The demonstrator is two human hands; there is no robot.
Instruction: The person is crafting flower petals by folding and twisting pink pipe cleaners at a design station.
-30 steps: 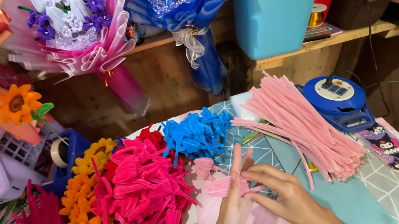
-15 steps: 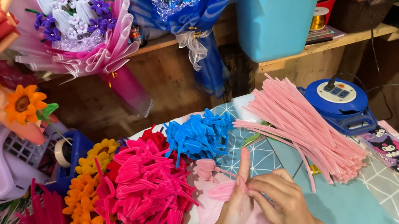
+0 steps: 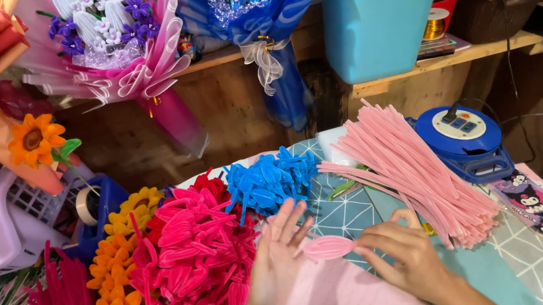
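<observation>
The right hand (image 3: pixel 407 258) pinches a pink petal (image 3: pixel 328 247), a small leaf-shaped loop of fuzzy wire, at its right-hand tip, while the left hand (image 3: pixel 275 262) stands open beside it with fingers spread, its fingertips near the petal's other end but holding nothing that I can see. The petal hangs just above a pink sheet (image 3: pixel 344 302) at the front of the table (image 3: pixel 341 214). It looks very light and soft-surfaced, with a thin wire core that would bend under any squeeze, so it is best taken at a tip or along the edge, between 2 fingertips, not flat across the loop. The fuzz should give grip; slipping seems unlikely, crushing more so. The table wears a cloth of grey-green triangles and is crowded: a heap of magenta petals (image 3: pixel 194 261) just left of the hands, blue petals (image 3: pixel 272 178) behind, yellow and orange flowers (image 3: pixel 115 274) further left, and a fan of pink stems (image 3: pixel 414 172) to the right, close to the right hand. A blue cord reel (image 3: pixel 464 138) sits past those stems. Behind, wooden shelves carry a teal bin (image 3: pixel 382 1) and wrapped bouquets (image 3: pixel 121 45). Free room is only the sheet itself.
</observation>
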